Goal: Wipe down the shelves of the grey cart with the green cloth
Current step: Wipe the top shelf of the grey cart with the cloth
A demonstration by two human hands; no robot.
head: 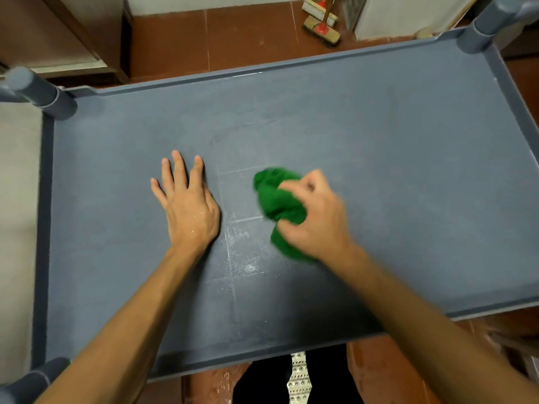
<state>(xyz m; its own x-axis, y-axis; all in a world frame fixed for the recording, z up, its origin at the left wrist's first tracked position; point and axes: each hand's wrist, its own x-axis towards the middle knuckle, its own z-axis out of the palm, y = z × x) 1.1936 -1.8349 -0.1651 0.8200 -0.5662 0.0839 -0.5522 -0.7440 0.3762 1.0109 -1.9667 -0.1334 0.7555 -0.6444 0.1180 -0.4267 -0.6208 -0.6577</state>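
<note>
Top shelf of the grey cart point(364, 121) is a shallow tray with a raised rim. In it: the green cloth point(275, 199) and both hands.

Cloth is bunched into a wad on the shelf surface, near centre, at 3 o'clock from the left hand point(188, 207) and apart from it. Right hand point(316, 221) is on top of the cloth from the 4 o'clock side, fingers curled round it. Green shows past the fingers at 10 o'clock and under the wrist at 7 o'clock.

Left hand is palm-down and flat on the shelf, fingers straight and slightly spread, holding nothing. Droplets on its back.

A wet patch point(248, 265) with streaks sits between the two forearms, at 6 o'clock from the cloth.

Counts:
- 1 cloth
- 2 hands
- 1 shelf in view
- 3 corner posts, at 10 o'clock point(39, 93), 1 o'clock point(485, 27) and 7 o'clock point(32, 380)
- 2 brush heads point(320, 23) on the red-brown floor tiles point(210, 39) beyond the far rim, at 12 o'clock

Hidden or unclear:
- Right hand and cloth are blurred, so individual fingertips can't be made out.
- The shelf's 4 o'clock corner is cut off by the frame edge.
- Brush handles are cut off at the top edge.
- Lower shelves are covered by the top one.
- Dark trousers point(262, 384) show below the near rim at 6 o'clock.
</note>
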